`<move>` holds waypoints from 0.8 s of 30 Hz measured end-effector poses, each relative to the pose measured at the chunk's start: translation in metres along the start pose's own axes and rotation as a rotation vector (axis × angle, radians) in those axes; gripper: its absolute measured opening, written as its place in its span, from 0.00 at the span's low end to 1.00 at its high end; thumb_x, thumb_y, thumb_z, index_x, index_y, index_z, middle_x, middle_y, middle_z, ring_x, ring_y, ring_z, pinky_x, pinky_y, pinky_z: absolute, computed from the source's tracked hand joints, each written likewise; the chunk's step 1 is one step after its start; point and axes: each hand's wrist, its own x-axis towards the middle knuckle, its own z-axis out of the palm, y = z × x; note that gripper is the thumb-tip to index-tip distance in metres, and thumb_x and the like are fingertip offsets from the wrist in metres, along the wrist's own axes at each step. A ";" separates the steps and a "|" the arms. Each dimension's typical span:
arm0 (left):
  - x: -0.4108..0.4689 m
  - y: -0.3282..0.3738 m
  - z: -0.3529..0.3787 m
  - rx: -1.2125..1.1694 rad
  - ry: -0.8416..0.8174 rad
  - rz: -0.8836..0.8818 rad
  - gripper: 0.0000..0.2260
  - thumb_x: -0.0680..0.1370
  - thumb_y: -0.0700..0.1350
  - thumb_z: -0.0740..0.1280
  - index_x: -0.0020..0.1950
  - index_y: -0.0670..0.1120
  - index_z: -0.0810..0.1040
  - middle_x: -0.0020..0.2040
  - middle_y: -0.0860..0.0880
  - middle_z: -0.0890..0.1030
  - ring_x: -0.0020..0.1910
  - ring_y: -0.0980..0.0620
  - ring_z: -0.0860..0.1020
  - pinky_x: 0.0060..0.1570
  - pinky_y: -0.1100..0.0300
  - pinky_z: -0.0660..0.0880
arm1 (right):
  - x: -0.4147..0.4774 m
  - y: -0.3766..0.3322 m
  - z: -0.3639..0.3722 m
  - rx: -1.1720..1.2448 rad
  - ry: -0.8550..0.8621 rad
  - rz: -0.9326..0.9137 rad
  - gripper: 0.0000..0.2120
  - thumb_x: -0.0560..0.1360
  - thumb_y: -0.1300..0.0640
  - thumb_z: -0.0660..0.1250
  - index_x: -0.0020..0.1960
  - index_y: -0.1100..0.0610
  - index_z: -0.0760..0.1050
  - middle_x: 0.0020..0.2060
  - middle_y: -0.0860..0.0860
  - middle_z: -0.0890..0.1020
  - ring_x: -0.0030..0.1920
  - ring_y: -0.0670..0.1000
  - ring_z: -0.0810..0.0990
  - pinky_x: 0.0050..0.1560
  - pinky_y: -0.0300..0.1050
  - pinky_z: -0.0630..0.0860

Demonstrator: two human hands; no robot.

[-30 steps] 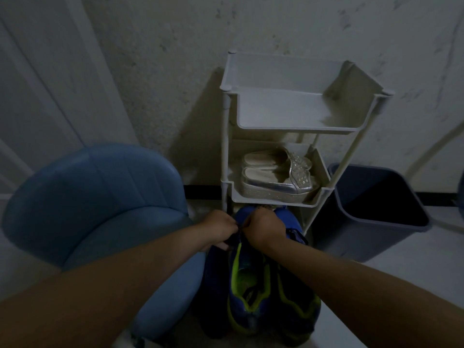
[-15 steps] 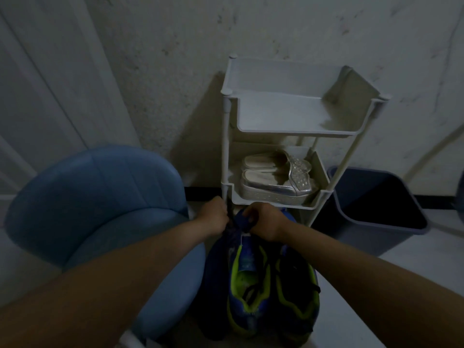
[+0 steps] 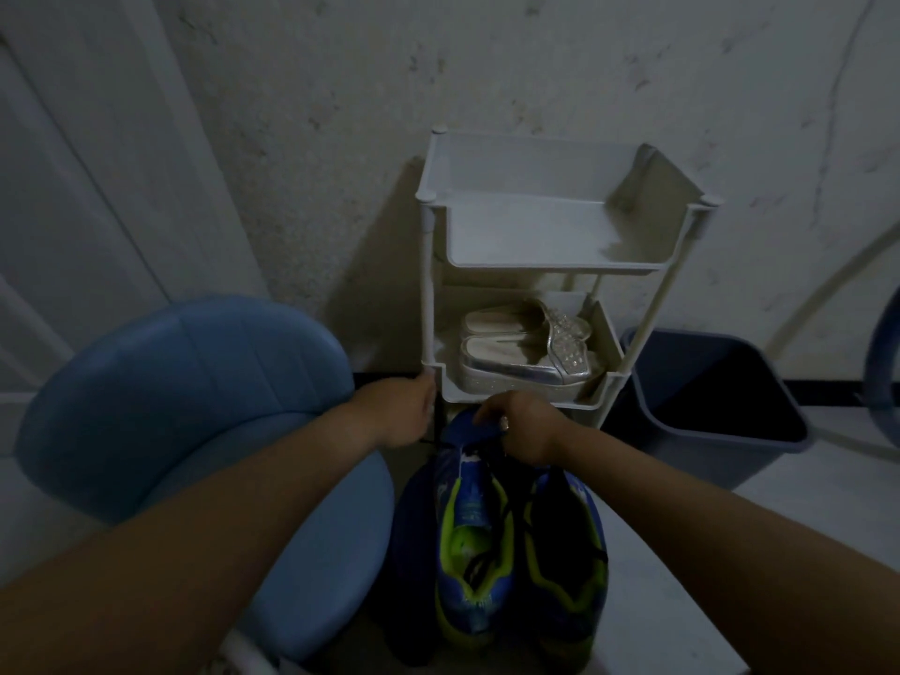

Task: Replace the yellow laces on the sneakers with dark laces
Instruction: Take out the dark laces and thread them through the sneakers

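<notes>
Two blue sneakers with bright yellow-green trim sit side by side on a pale surface in front of the person, just below a white plastic shelf rack and beside a round blue padded chair. The right hand is curled over the toe end of the left shoe, and its fingers seem to pinch something there. The left hand looks closed as well, maybe on a thin dark lace, but it is too dim to be sure. A lace is soft, light and floppy. It is probably best held close to its stiff tip.
</notes>
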 end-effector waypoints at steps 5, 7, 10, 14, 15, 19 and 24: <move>0.004 -0.007 -0.004 0.106 -0.151 -0.185 0.16 0.77 0.59 0.64 0.43 0.49 0.84 0.44 0.50 0.83 0.44 0.50 0.81 0.49 0.52 0.79 | 0.001 0.000 -0.003 0.005 0.073 -0.024 0.21 0.69 0.68 0.66 0.59 0.52 0.80 0.58 0.51 0.81 0.57 0.51 0.79 0.56 0.43 0.77; 0.006 -0.007 -0.012 -0.151 0.107 -0.325 0.16 0.78 0.56 0.63 0.40 0.47 0.82 0.41 0.48 0.82 0.42 0.49 0.80 0.48 0.53 0.78 | 0.001 0.002 -0.004 0.040 0.083 0.006 0.20 0.71 0.69 0.66 0.59 0.52 0.80 0.57 0.50 0.81 0.57 0.50 0.79 0.53 0.40 0.75; 0.005 -0.001 -0.019 -0.510 0.399 -0.465 0.16 0.79 0.50 0.61 0.42 0.39 0.80 0.39 0.43 0.79 0.38 0.47 0.76 0.37 0.57 0.71 | 0.002 0.005 -0.003 0.026 0.095 0.016 0.18 0.73 0.67 0.65 0.59 0.53 0.80 0.57 0.50 0.82 0.58 0.50 0.79 0.50 0.36 0.70; 0.006 0.007 -0.025 -1.202 0.558 -0.588 0.11 0.80 0.45 0.57 0.45 0.42 0.75 0.39 0.46 0.76 0.34 0.52 0.72 0.32 0.59 0.67 | 0.007 0.006 -0.001 -0.002 0.025 0.067 0.16 0.75 0.62 0.65 0.61 0.53 0.80 0.59 0.51 0.81 0.59 0.51 0.79 0.56 0.38 0.72; 0.007 0.005 -0.027 -1.439 0.585 -0.594 0.09 0.80 0.44 0.57 0.46 0.43 0.75 0.39 0.46 0.78 0.34 0.52 0.74 0.34 0.60 0.70 | 0.008 0.007 0.000 -0.008 -0.006 0.086 0.16 0.76 0.61 0.64 0.62 0.53 0.80 0.60 0.51 0.81 0.61 0.51 0.78 0.59 0.39 0.72; 0.010 -0.004 -0.030 -1.641 0.574 -0.566 0.10 0.80 0.44 0.57 0.40 0.43 0.70 0.32 0.46 0.72 0.30 0.49 0.73 0.28 0.58 0.69 | 0.008 0.010 0.006 -0.047 -0.097 0.096 0.16 0.77 0.61 0.64 0.63 0.55 0.79 0.63 0.53 0.79 0.62 0.52 0.77 0.61 0.39 0.71; -0.001 -0.023 -0.020 -0.050 0.263 -0.163 0.10 0.77 0.52 0.63 0.41 0.47 0.71 0.41 0.48 0.78 0.43 0.47 0.78 0.43 0.53 0.76 | 0.004 0.011 0.006 -0.050 -0.125 0.083 0.17 0.75 0.62 0.63 0.61 0.52 0.80 0.61 0.51 0.80 0.61 0.52 0.78 0.56 0.38 0.71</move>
